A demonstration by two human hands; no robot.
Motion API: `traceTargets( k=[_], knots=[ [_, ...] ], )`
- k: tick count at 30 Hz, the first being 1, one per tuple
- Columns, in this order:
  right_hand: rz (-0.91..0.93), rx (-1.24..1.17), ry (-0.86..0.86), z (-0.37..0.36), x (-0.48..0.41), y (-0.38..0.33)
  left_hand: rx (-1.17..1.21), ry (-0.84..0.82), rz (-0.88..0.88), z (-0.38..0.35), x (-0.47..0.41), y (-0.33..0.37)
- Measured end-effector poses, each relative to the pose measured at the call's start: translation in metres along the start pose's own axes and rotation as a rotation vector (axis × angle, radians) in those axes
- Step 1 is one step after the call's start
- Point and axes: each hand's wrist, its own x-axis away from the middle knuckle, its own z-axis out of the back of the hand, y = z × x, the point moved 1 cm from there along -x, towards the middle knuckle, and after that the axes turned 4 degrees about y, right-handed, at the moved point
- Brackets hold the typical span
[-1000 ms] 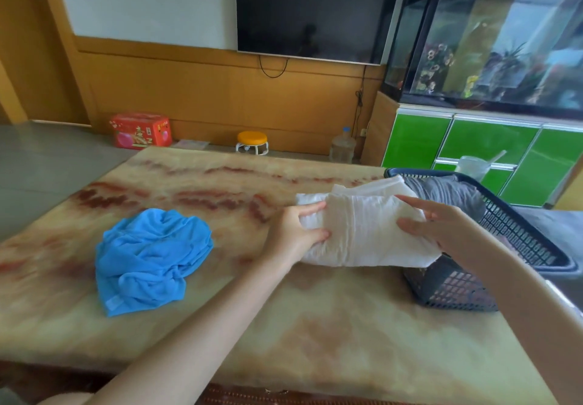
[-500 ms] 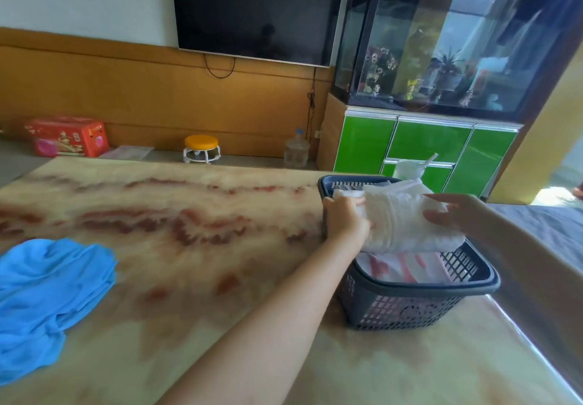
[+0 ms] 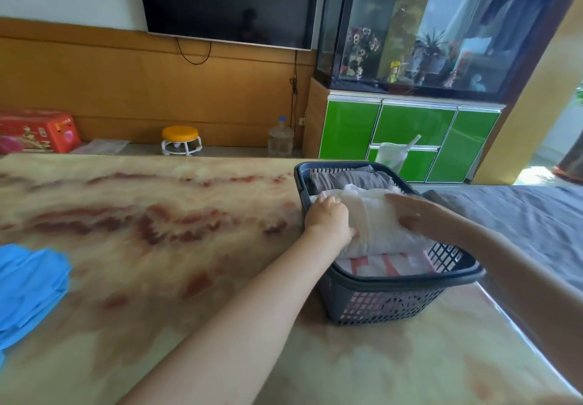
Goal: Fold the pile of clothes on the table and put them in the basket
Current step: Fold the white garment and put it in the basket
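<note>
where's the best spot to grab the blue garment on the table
Probably pinch the blue garment at its right edge, coming down from the right. It lies crumpled on the table, that edge is free and fully in view, while its left part runs out of frame.

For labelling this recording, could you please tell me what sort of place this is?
Probably a home living room: a wall-mounted television, and a fish tank on a green cabinet.

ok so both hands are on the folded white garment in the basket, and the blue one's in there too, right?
No. The head view shows the blue garment lying on the table, left of the basket. The left hand and right hand are on the white garment in it.
</note>
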Motion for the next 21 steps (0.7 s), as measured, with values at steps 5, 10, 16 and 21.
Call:
traceTargets(
  k=[5, 10, 16, 21],
  knots=[
    [-0.145, 0.011, -0.231, -0.003, -0.004, -0.014, -0.168, -0.217, -0.035, 0.014, -0.005, 0.001],
    [-0.068, 0.189, -0.310, -0.013, -0.021, -0.014, -0.366, -0.370, -0.108, 0.010, -0.011, -0.003],
    [-0.075, -0.129, -0.154, -0.019, -0.015, 0.000, -0.209, -0.193, -0.113, 0.011, -0.004, -0.006],
    [0.036, 0.101, 0.081, -0.005, -0.002, 0.003, -0.049, -0.133, -0.126, 0.016, 0.005, -0.014]
  ],
)
